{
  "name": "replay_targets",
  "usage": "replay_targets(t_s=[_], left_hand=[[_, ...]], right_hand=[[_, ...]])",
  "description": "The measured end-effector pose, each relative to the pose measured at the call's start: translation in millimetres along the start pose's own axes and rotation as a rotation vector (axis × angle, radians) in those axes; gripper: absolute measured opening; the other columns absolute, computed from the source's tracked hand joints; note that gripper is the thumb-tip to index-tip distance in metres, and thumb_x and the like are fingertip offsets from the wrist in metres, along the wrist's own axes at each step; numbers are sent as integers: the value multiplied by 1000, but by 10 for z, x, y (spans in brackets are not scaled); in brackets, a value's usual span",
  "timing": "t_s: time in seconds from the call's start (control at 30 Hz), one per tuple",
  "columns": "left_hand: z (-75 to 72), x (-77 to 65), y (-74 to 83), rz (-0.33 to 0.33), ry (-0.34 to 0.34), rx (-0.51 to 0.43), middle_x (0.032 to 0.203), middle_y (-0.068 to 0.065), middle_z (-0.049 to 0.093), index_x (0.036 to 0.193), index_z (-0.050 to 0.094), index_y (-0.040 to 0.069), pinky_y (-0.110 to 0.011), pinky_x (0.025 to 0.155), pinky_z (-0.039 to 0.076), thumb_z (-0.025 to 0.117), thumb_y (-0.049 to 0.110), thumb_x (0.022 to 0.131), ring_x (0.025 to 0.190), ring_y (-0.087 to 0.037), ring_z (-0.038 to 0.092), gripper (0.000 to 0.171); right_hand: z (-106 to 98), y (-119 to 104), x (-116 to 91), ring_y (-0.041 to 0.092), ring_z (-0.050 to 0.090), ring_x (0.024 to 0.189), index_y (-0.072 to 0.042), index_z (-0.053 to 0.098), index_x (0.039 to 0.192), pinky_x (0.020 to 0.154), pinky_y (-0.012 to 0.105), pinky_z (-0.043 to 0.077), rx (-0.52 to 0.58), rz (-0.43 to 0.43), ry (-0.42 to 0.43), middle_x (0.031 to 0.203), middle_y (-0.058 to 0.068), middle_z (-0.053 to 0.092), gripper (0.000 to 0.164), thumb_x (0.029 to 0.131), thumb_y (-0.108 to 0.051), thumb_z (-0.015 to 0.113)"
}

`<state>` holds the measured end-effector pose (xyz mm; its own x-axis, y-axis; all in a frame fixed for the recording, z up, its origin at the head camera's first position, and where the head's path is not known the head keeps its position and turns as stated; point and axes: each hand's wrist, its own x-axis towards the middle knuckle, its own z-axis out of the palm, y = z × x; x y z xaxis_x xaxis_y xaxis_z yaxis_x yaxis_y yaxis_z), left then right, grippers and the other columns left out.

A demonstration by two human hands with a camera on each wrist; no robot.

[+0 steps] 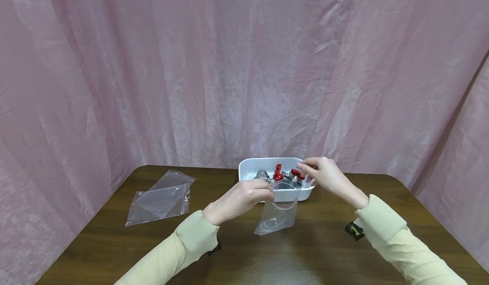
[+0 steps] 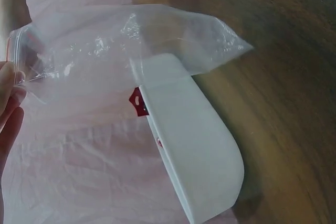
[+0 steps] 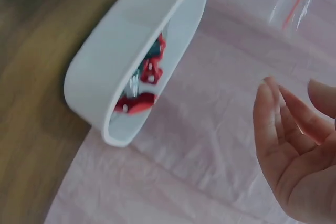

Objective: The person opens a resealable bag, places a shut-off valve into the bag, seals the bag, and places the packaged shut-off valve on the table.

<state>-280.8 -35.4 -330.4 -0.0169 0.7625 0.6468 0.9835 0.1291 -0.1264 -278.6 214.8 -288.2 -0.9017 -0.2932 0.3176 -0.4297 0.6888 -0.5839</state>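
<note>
My left hand (image 1: 244, 196) pinches the top edge of a clear zip bag (image 1: 278, 218), which hangs with its mouth apart in front of a white plastic tub (image 1: 250, 166). In the left wrist view the zip bag (image 2: 173, 30) stretches away from the fingertips past the tub (image 2: 194, 145). Metal fittings with red parts (image 1: 278, 172) lie in the tub; the right wrist view shows several red pieces (image 3: 151, 72) there. Over the tub's right end is my right hand (image 1: 324, 174), its fingers loosely bent and nothing between them. In its wrist view, this hand (image 3: 299, 145) is apart from the tub.
Two more clear zip bags (image 1: 160, 202) lie overlapping on the left side of the brown wooden table (image 1: 229, 255). A pink curtain (image 1: 244, 72) hangs close behind the table's far edge and along both sides.
</note>
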Motion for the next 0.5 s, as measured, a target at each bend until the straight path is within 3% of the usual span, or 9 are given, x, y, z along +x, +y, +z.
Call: replay_targets(t_s=[0.23,0.5], left_hand=[[-8,-25,9,7,2,-43,90,6,59,84,65,10,-9,77,37,63,0,82,86,0,49,11],[-2,-82,23,-1,13,-102,93,5,59,84,66,10,-11,78,38,65,-2,79,88,-1,50,13]], right_hand=[[-65,203,249,24,60,81,1,64,98,71,40,45,-187,-55,-21,85,8,64,22,88,-17,60],[136,559,455,37,54,95,8,57,106,79,44,43,-165,91,-124,100,24,59,34,87,-20,59]])
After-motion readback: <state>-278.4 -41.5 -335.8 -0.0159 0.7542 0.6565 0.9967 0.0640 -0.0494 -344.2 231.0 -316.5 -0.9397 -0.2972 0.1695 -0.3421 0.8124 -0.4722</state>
